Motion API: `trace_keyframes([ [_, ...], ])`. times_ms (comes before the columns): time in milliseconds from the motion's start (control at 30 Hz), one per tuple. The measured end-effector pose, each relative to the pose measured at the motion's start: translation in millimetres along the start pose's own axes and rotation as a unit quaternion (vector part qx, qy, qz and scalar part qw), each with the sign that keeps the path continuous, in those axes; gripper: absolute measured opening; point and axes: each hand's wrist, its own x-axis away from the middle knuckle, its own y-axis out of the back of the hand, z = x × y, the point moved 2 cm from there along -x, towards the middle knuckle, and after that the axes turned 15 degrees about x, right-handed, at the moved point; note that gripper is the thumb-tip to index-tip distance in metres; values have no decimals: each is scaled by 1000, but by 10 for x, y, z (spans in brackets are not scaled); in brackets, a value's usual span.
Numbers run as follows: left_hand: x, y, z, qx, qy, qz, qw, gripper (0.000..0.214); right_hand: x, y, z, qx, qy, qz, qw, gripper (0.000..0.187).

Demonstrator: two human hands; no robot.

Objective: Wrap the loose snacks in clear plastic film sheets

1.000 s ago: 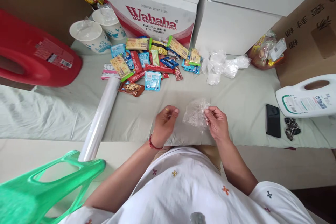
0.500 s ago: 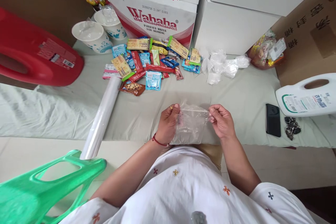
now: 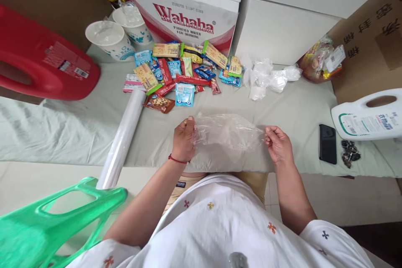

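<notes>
At mid-frame, my left hand (image 3: 184, 140) and right hand (image 3: 279, 144) pinch clear plastic (image 3: 228, 132) at opposite ends, presumably to spread it.

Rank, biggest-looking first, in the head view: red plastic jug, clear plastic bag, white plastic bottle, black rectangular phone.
1. Red plastic jug
2. Clear plastic bag and white plastic bottle, too alike to rank
3. Black rectangular phone

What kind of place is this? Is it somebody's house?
Maybe a room at home or a small storeroom; I can't be sure which. Clues are the wrapped snacks piled on the cloth, the Wahaha water carton behind them, and the white laundry jug.
</notes>
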Motion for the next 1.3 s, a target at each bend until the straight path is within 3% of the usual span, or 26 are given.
trace_keyframes([
  [67, -29, 45, -2, -11, -5, -12, 1000, 49, -56, 114, -42, 101, 51, -45, 993, 34],
  [167, -47, 65, 21, -23, 12, -20, 999, 47, -30, 218, 56, 240, 181, -73, 951, 26],
  [233, -54, 56, 40, -29, 23, -17, 999, 46, 64, 193, 205, 314, 299, -28, 901, 27],
  [300, -63, 42, 55, -35, 22, -10, 999, 47, 177, 92, 340, 381, 401, 64, 831, 42],
  [367, -76, 28, 69, -39, 20, -4, 999, 49, 255, -47, 412, 427, 455, 147, 767, 62],
  [433, -92, 14, 81, -48, 15, 2, 999, 51, 273, -186, 427, 441, 471, 191, 739, 77],
  [500, -114, -2, 83, -63, 8, 10, 998, 53, 245, -306, 414, 436, 461, 198, 747, 75],
  [633, -161, -39, 40, -55, 11, 20, 998, 53, 183, -471, 400, 399, 385, 144, 820, 23],
  [767, -68, -27, -11, 20, 46, -30, 998, 59, 239, -586, 395, 311, 270, 100, 906, 18],
  [833, 69, 0, 1, 30, 45, -71, 996, 64, 297, -651, 380, 271, 218, 87, 934, 17],
  [900, 228, 6, 49, 13, 51, -89, 995, 66, 356, -734, 366, 245, 186, 88, 948, 18],
  [1000, 379, -88, 151, -32, 86, -48, 995, 64, 423, -893, 364, 216, 174, 114, 954, 22],
  [1133, 327, -350, 205, -71, 81, 38, 993, 58, 435, -1106, 379, 160, 147, 162, 963, 25],
  [1300, 224, -578, 298, -62, 87, 122, 987, 49, 323, -1203, 362, 96, 101, 144, 980, 26],
])
